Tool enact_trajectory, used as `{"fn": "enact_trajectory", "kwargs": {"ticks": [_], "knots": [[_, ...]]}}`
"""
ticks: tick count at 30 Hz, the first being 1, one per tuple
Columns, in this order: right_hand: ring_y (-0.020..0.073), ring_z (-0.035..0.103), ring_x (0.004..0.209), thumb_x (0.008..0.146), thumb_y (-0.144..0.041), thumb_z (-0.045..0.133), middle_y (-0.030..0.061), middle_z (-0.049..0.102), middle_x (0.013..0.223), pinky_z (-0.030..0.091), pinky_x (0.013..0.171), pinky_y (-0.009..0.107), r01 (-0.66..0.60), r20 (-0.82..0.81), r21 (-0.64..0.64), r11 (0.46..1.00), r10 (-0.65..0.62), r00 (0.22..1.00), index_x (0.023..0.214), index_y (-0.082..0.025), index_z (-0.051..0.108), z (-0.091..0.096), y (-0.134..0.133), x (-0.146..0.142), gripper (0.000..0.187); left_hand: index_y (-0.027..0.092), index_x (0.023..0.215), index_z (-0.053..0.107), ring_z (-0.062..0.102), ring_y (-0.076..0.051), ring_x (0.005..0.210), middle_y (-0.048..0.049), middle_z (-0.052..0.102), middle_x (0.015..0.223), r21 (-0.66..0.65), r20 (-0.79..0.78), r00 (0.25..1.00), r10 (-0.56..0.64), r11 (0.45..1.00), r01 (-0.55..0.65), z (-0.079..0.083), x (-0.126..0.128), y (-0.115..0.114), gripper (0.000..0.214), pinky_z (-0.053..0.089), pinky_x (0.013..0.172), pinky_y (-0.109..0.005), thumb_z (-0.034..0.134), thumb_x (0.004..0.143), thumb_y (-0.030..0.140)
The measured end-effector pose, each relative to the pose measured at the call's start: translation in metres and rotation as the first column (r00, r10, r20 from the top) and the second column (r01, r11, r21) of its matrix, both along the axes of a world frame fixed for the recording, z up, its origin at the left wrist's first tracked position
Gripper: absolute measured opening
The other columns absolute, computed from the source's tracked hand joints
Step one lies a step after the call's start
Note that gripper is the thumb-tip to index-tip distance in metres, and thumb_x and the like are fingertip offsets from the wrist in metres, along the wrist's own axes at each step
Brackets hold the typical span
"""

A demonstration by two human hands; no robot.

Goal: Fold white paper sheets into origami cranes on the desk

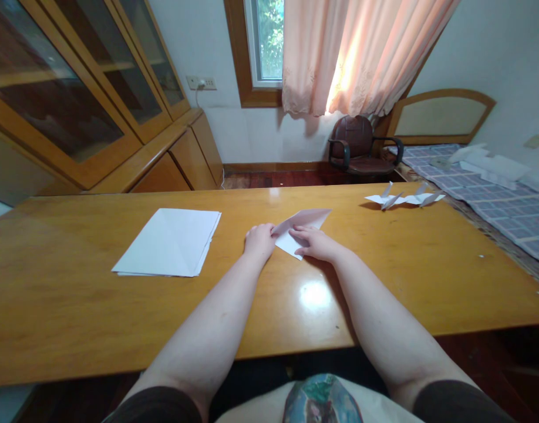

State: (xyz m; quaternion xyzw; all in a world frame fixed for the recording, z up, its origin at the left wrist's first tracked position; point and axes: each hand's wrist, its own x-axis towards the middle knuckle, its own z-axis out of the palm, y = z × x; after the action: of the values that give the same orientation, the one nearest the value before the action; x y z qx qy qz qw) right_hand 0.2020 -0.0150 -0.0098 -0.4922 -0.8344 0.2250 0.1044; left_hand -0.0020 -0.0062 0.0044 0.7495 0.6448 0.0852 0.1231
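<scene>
A partly folded sheet of white paper [316, 218] lies on the table between my hands, one flap standing up along its far side. My left hand [259, 239] is closed at the paper's left corner, its fingertips pinching the edge there. My right hand [316, 242] rests on the paper from the right, fingers spread and stretched out over the lower layer. A stack of square white paper sheets [168, 242] lies to the left of my left hand. Toward the far right of the table stand folded paper cranes [390, 198], their wings and points sticking up.
The wooden table [269, 305] spans the view. A glass-door cabinet [97, 88] stands at the left. Behind the table are a brown armchair [355, 144] and a curtained window [269, 41]. A bed [481, 176] with a checked cover and white papers stands at the right.
</scene>
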Motion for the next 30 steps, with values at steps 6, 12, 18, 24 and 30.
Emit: {"fn": "enact_trajectory", "kwargs": {"ticks": [6,12,18,24,30], "knots": [[0.03,0.03,0.138,0.063,-0.035,0.078,0.0119,0.034,0.15,0.025,0.112,0.045,-0.049,-0.099,-0.058,0.997,0.043,0.994,0.144,-0.022,0.039,-0.002,-0.002,0.008,0.09,0.028,0.105,0.067,0.06,-0.025,0.102,-0.0056,0.069,0.105,-0.02,0.012,1.0,0.005,1.0,-0.005,0.0,-0.001,0.001,0.027,0.043,0.086,-0.033,0.05,0.086,0.035],[0.0304,0.026,0.139,0.071,-0.047,0.07,0.0125,0.03,0.151,0.021,0.113,0.044,-0.044,0.005,-0.053,0.998,0.044,0.999,0.141,-0.02,0.043,0.001,-0.005,0.005,0.08,0.028,0.105,0.068,0.06,-0.024,0.1,-0.0053,0.07,0.104,-0.004,0.001,1.0,0.014,1.0,-0.014,-0.002,0.0,0.001,0.027,0.043,0.084,-0.032,0.05,0.086,0.036],[0.0305,0.041,0.127,0.088,-0.044,0.052,0.0124,0.045,0.142,0.031,0.104,0.044,0.052,0.143,0.145,0.988,-0.073,0.987,0.137,-0.019,0.049,0.004,-0.006,-0.015,0.056,0.03,0.104,0.068,0.061,-0.024,0.096,-0.0037,0.071,0.102,0.034,0.023,1.0,0.009,0.999,-0.01,-0.003,0.001,0.0,0.026,0.044,0.082,-0.033,0.05,0.086,0.034],[0.0294,0.042,0.122,0.09,-0.045,0.047,0.0122,0.049,0.136,0.032,0.099,0.044,0.099,0.193,0.206,0.974,-0.139,0.971,0.137,-0.022,0.048,0.004,-0.009,-0.022,0.052,0.03,0.103,0.068,0.062,-0.024,0.095,-0.004,0.071,0.101,0.028,0.018,1.0,0.013,1.0,-0.014,-0.005,0.002,0.002,0.026,0.045,0.082,-0.033,0.051,0.085,0.034],[0.0305,0.044,0.116,0.091,-0.049,0.043,0.0129,0.051,0.131,0.034,0.096,0.044,0.166,0.209,0.257,0.952,-0.223,0.952,0.137,-0.024,0.048,-0.001,-0.006,-0.026,0.053,0.03,0.103,0.068,0.062,-0.024,0.095,-0.0045,0.071,0.101,0.024,0.035,0.999,0.013,1.0,-0.014,-0.006,0.003,0.004,0.026,0.045,0.083,-0.034,0.052,0.084,0.035]]}}
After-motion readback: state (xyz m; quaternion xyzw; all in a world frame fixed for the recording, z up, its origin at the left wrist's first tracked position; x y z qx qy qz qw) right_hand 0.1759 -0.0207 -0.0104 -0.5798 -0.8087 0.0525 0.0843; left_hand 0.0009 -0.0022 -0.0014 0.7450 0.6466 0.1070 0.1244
